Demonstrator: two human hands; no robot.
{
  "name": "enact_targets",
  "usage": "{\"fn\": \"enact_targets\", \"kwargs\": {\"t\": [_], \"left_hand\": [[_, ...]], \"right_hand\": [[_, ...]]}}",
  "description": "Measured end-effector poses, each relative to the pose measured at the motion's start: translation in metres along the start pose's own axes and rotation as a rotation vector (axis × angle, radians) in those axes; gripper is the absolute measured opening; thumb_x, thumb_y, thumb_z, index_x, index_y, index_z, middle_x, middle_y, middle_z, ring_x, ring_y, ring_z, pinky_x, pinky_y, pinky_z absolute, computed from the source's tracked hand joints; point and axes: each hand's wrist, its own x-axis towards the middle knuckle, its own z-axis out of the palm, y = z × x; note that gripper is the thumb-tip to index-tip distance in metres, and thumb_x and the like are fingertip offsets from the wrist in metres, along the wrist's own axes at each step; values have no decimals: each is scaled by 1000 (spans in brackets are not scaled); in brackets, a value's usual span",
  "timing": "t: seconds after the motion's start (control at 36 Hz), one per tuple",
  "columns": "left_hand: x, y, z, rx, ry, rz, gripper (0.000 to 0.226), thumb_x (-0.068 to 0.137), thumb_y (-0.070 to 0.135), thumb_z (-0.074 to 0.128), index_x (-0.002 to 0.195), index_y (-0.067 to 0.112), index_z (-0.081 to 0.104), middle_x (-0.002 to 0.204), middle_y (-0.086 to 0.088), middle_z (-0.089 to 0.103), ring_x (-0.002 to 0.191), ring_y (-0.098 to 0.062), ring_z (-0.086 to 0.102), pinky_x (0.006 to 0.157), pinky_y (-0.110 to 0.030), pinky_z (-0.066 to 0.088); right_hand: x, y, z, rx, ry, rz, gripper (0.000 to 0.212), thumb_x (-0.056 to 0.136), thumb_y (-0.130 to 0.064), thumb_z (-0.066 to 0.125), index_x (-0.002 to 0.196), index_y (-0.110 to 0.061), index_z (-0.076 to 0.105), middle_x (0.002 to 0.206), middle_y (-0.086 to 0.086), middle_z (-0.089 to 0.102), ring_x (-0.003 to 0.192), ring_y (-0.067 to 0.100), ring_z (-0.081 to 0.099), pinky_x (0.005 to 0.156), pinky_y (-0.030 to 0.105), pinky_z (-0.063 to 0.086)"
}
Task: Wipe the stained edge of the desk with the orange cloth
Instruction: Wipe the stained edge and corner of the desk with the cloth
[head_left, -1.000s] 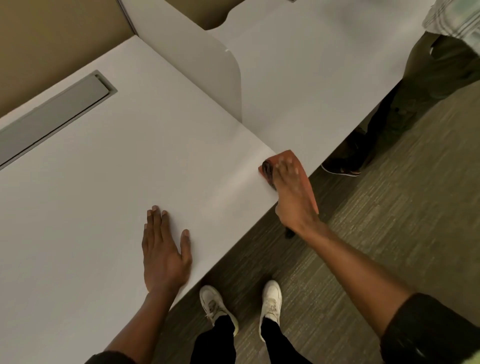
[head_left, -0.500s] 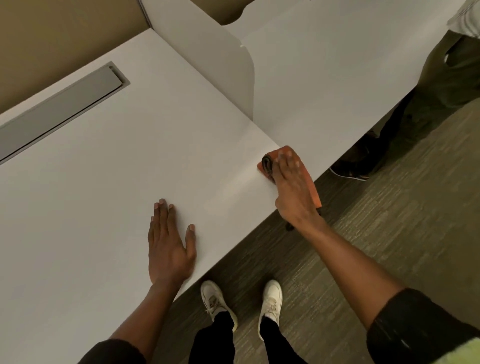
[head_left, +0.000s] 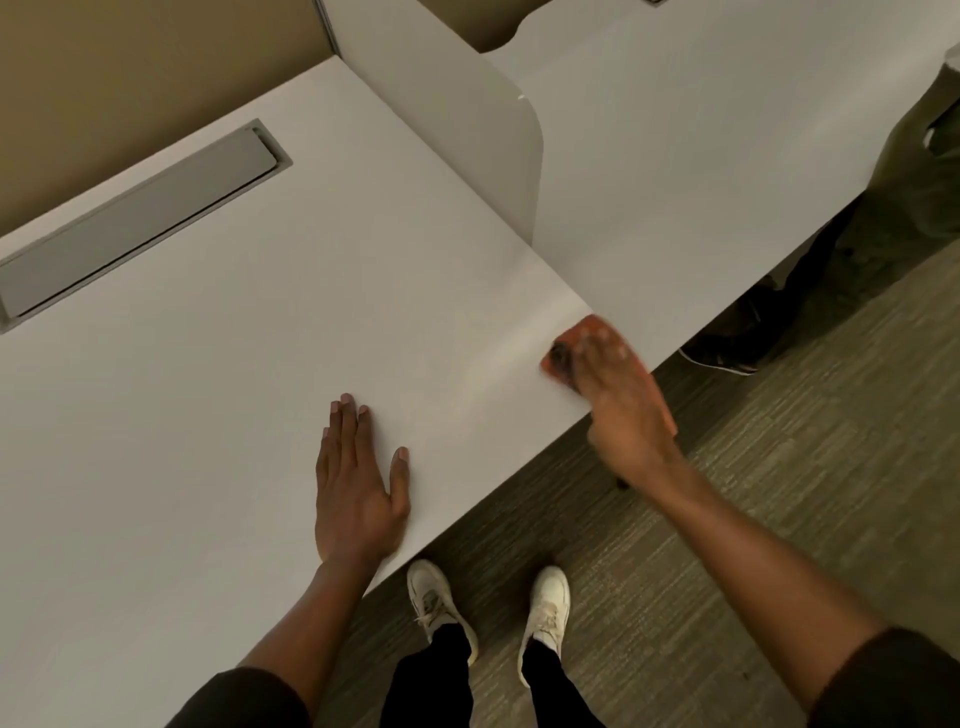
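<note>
Far to the left of your cloth hand, a long grey cable hatch (head_left: 140, 218) sits recessed in the white desk (head_left: 234, 389), near the back edge by the tan wall (head_left: 130, 67). Between the hatch and your hands the desktop is bare.

Your left hand (head_left: 358, 483) lies flat, palm down, fingers together and thumb spread, holding nothing. Its heel sits just inside the front edge of the desk, well to the left of the cloth.

Behind the cloth hand, an upright white divider panel (head_left: 467, 130) with a rounded corner stands on the seam where this desk meets the neighbouring desk (head_left: 701, 156).

Your right hand (head_left: 618, 400) is blurred. It presses the orange cloth (head_left: 587, 330) down over the front edge of the desk, right at that seam; the fingers are laid over the cloth rather than curled around it, and a strip of orange hangs past the edge beside the wrist. How tightly it grips, you cannot tell.

Below the grip is open carpet (head_left: 727, 519) and your white shoes (head_left: 545, 597). To the right, another person's leg and dark shoe (head_left: 722, 358) stand close against the neighbouring desk's edge.
</note>
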Motion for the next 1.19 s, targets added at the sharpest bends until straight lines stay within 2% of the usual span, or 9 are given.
{"fn": "enact_targets", "kwargs": {"t": [0.17, 0.33, 0.44, 0.58, 0.75, 0.86, 1.0, 1.08, 1.19], "left_hand": [[0, 1, -2, 8, -18, -3, 78, 111, 57, 28, 176, 16, 14, 186, 5, -4, 170, -8, -12, 139, -40, 5], [0, 2, -3, 8, -29, -7, 79, 111, 58, 27, 177, 19, 9, 185, 6, -7, 170, -8, -14, 139, -40, 3], [0, 2, -3, 13, -29, -5, 79, 111, 58, 28, 177, 18, 10, 185, 6, -7, 170, -8, -13, 139, -42, 5], [0, 1, -1, 12, -21, 1, 77, 112, 57, 29, 176, 17, 11, 186, 6, -5, 170, -9, -12, 139, -42, 6], [-1, 1, -1, 18, -14, -1, 77, 112, 56, 29, 176, 16, 12, 186, 4, -4, 170, -9, -12, 139, -38, 3], [-1, 2, -3, 14, -21, 0, 78, 112, 56, 28, 177, 17, 10, 186, 4, -6, 170, -9, -13, 139, -38, 2], [-1, 4, -4, 18, -15, 4, 78, 112, 56, 28, 177, 16, 10, 186, 2, -4, 171, -10, -11, 139, -38, 3], [-1, 3, -4, 16, -12, 5, 78, 112, 56, 27, 177, 16, 9, 186, 2, -4, 170, -10, -11, 139, -39, 4], [-1, 1, -3, 16, -18, 12, 77, 113, 55, 28, 176, 15, 10, 186, 2, -5, 170, -10, -12, 139, -40, 4]], "right_hand": [[27, 6, 0, 70, -1, 186, 90, 84, 14, 65, 162, 1, 25, 172, 21, 19, 162, 36, 10, 134, 47, 13], [-35, -73, 29, 162, -68, -95, 89, 79, 13, 34, 164, -6, 17, 174, 16, 8, 163, 34, -2, 133, 51, 13], [-47, -82, 32, 132, -108, -201, 86, 77, 9, 36, 162, 0, 26, 171, 22, 18, 161, 38, 9, 131, 53, 19], [15, -35, 9, 85, -27, -3, 84, 83, 15, 53, 162, -1, 28, 172, 20, 21, 162, 35, 11, 133, 48, 10], [82, -25, 4, 101, -10, 169, 81, 92, 10, 58, 163, 1, 20, 173, 22, 14, 162, 38, 5, 134, 44, 4], [73, -69, 18, 148, -34, -2, 83, 91, 10, 56, 164, 0, 17, 174, 21, 10, 163, 36, 1, 134, 44, 2], [26, -120, 39, 126, -126, -359, 76, 87, 5, 18, 163, 3, 15, 173, 24, 5, 162, 38, 2, 134, 49, 5], [37, -109, 36, 73, -133, -363, 78, 86, 4, 13, 164, 0, 15, 174, 20, 6, 163, 34, 1, 134, 47, 4], [93, -66, 19, 24, -61, -192, 73, 97, 9, 37, 165, -3, 16, 175, 17, 9, 164, 33, 1, 133, 41, -2]]}}
